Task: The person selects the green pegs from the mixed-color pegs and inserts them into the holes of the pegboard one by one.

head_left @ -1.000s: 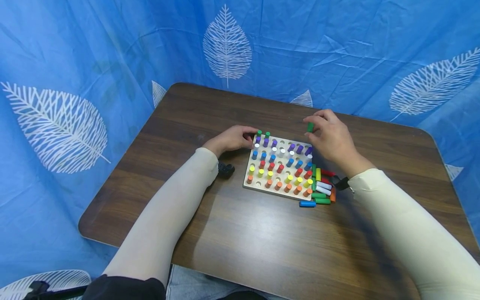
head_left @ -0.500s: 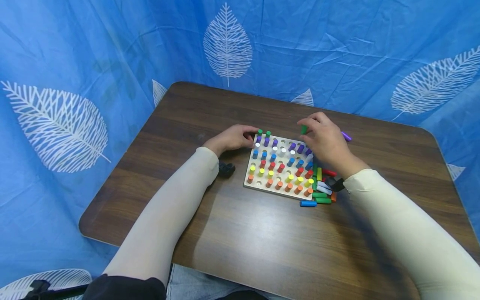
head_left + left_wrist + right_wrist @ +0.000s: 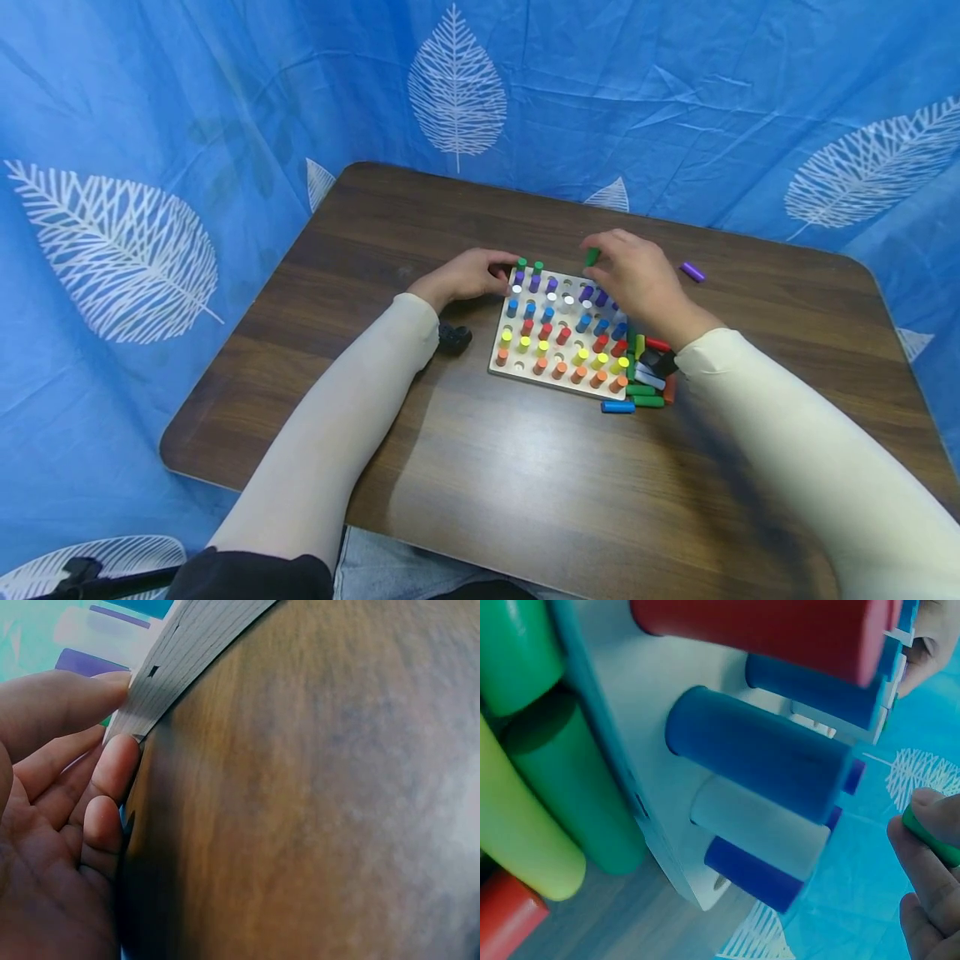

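Note:
A pale wooden pegboard [image 3: 510, 372] stands on the table with rows of green, purple, white, blue, red, yellow and orange pegs upright in it, some holes bare. My left hand [image 3: 468, 275] holds its far left corner; in the left wrist view the thumb [image 3: 105, 694] touches the board's side and the other fingers curl at the corner. Above the far edge, my right hand [image 3: 637, 271] pinches a green peg [image 3: 592, 257] between thumb and fingers. The right wrist view shows this green peg [image 3: 930, 838] partly hidden by the fingers.
Loose pegs lie along the board's right side, among them a blue peg [image 3: 618, 407], a green peg [image 3: 648, 402] and a red peg [image 3: 657, 343]. A purple peg [image 3: 693, 272] lies apart at the back right. Blue leaf-printed curtain [image 3: 345, 100] hangs behind the table [image 3: 450, 467].
My right hand has moved left along the board's far edge with the green peg, uncovering the loose purple peg behind it. My left hand stays at the corner.

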`<state>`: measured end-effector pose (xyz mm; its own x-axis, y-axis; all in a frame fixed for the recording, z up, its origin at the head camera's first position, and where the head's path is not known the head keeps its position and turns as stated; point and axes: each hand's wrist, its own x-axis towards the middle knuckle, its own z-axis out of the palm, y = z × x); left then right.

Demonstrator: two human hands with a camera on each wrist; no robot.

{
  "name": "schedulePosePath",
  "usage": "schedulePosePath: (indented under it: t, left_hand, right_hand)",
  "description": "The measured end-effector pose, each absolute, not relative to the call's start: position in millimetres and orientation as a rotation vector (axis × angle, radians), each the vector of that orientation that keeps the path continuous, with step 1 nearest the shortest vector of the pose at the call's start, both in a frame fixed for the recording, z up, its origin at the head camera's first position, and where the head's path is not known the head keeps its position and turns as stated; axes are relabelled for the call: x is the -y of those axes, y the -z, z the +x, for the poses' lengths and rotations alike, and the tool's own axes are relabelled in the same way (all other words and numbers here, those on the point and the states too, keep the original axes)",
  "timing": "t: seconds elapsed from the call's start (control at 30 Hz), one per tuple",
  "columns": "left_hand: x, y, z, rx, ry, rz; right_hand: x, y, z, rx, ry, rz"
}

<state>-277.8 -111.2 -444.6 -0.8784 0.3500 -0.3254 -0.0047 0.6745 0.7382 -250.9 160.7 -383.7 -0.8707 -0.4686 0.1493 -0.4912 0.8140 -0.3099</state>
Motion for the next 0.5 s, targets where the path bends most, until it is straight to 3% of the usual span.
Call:
schedulePosePath:
  t: [0.5]
  left_hand:
    - [113, 446, -279, -2.426, -1.107, 0.259]
  right_hand:
    - [-141, 384, -257, 2.975, -0.489, 0.823]
